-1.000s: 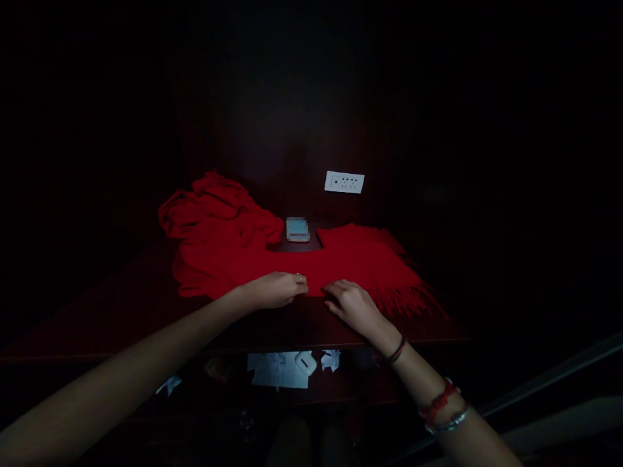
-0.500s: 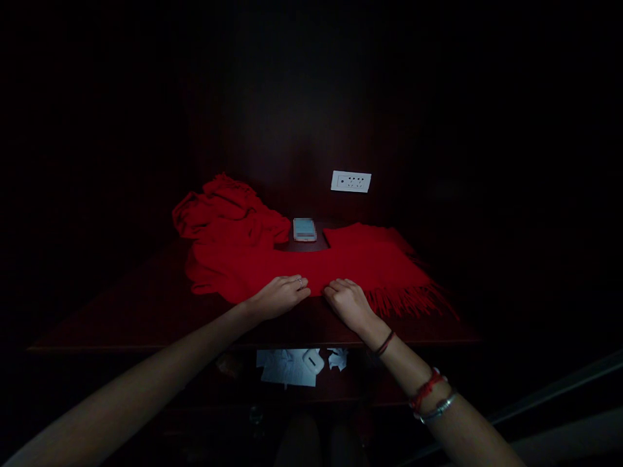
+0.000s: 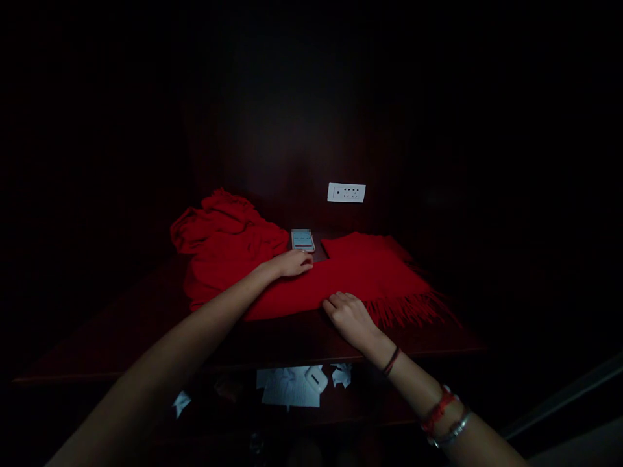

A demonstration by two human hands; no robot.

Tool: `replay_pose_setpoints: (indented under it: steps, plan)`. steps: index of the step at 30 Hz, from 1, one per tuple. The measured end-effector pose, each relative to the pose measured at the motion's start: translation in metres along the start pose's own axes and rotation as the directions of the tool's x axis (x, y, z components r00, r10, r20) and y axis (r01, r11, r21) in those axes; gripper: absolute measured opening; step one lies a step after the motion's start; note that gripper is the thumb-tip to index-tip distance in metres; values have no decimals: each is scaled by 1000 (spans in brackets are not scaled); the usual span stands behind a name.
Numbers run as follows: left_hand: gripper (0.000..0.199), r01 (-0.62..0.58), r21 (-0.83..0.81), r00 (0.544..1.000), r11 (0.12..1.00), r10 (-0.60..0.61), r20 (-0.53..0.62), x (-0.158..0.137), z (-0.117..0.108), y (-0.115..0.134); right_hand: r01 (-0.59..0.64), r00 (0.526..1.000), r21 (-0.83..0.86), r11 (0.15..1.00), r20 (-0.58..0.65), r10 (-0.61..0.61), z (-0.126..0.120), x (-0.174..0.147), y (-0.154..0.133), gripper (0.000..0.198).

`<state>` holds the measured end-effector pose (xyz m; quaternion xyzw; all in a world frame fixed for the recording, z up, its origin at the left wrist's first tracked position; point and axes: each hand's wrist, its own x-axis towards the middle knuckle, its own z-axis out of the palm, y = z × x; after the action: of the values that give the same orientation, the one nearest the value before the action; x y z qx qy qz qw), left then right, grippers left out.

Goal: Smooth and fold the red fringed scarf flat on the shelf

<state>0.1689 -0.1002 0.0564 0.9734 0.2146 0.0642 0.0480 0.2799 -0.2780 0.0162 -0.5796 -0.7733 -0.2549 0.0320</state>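
A red fringed scarf [image 3: 335, 275] lies across the dark tabletop, with a flat strip in the middle and a rumpled heap on the left. My left hand [image 3: 292, 263] is over the strip's far edge, just in front of a phone [image 3: 302, 240] with a lit screen. Its fingers are loosely bent, with a small gap to the thumb and nothing visible between them. At the strip's near edge, my right hand [image 3: 348, 314] has its fingers curled closed on the scarf, left of the fringe. The fingertips of the right hand are hidden.
Below the tabletop edge [image 3: 233, 364], a lower shelf holds papers [image 3: 287, 391], a white earbud case [image 3: 316, 379] and crumpled paper scraps [image 3: 342, 374]. A white wall socket [image 3: 346, 192] is on the dark back wall. The surroundings are very dim.
My left hand has left the scarf's near edge and moved away from me to the far edge, by the phone. My right hand stays at the near edge. The view has tilted slightly up.
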Motion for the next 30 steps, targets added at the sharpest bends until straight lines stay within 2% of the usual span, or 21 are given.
replay_pose_setpoints:
  steps: [2, 4, 9, 16, 21, 27, 30]
  plan:
    - [24, 147, -49, 989, 988, -145, 42, 24, 6, -9, -16, 1000, -2, 1000, -4, 16, 1, 0, 0, 7]
    - [28, 232, -89, 971, 969, -224, 86, 40, 13, -17, -33, 999, -3, 999, -10, 33, 3, 0, -1, 6]
    - [26, 315, -239, 942, 918, -273, 195, 49, 21, -35, -76, 997, 1, 997, -18, 76, 4, 0, -1, 7]
    - [23, 310, -496, 950, 811, -239, 203, 46, 15, -51, -105, 994, -1, 994, -4, 105, -2, -1, -1, 12]
    - [26, 302, -729, 953, 615, -210, 218, 39, 16, -58, -25, 999, -33, 999, 37, 26, -4, 7, -6, 22]
    - [33, 298, -732, 947, 613, -285, 148, 35, 23, -60, -1, 997, 8, 1000, 72, 0, -6, 12, -9, 16]
    - [29, 259, -787, 950, 560, -293, 104, 35, 22, -60, -83, 996, 98, 992, 37, 79, -7, 8, -3, 22]
